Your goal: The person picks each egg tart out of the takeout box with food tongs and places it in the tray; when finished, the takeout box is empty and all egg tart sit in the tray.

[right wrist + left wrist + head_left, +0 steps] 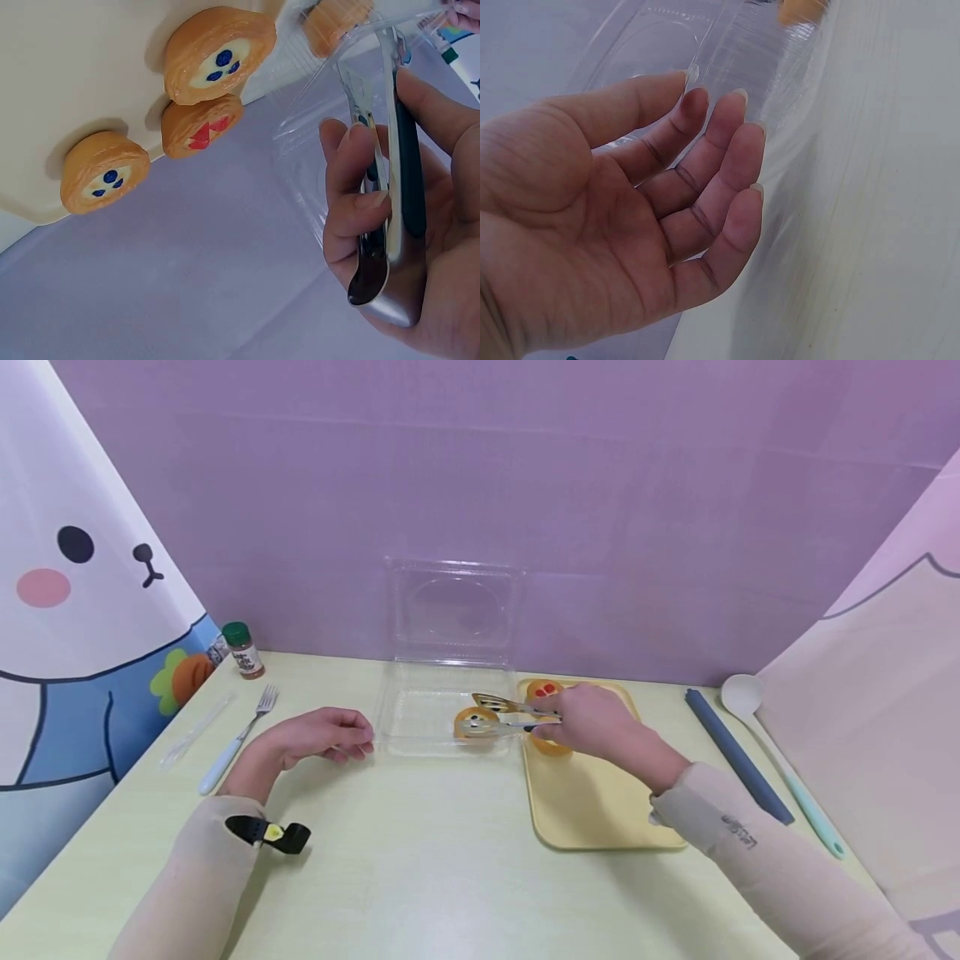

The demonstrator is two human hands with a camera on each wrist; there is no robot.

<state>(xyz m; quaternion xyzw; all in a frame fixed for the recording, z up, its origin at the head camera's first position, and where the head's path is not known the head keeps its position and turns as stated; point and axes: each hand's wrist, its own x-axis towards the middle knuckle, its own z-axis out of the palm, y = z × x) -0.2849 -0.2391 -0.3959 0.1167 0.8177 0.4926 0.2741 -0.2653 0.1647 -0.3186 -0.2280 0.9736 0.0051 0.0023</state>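
My right hand point(596, 718) grips metal tongs point(405, 172) with dark handle panels. The tips of the tongs are at a round tart point(462, 718) with dark berries, inside a clear plastic container point(412, 710); whether they pinch it I cannot tell. The container's lid point(457, 610) stands raised at the back. On a yellow tray point(592, 810) are a tart with red pieces point(202, 124) and two blueberry tarts, one larger in view point(225, 56). By the container's left edge, my left hand point(322, 735) has loosely bent fingers and holds nothing; contact with the edge is unclear.
At left lie a fork point(243, 735) and a thin clear plastic item point(197, 731), with a green-capped spice jar point(243, 652) behind them. On the right are a dark blue bar point(735, 756) and a ladle point(783, 764). A purple cloth point(637, 527) closes off the back.
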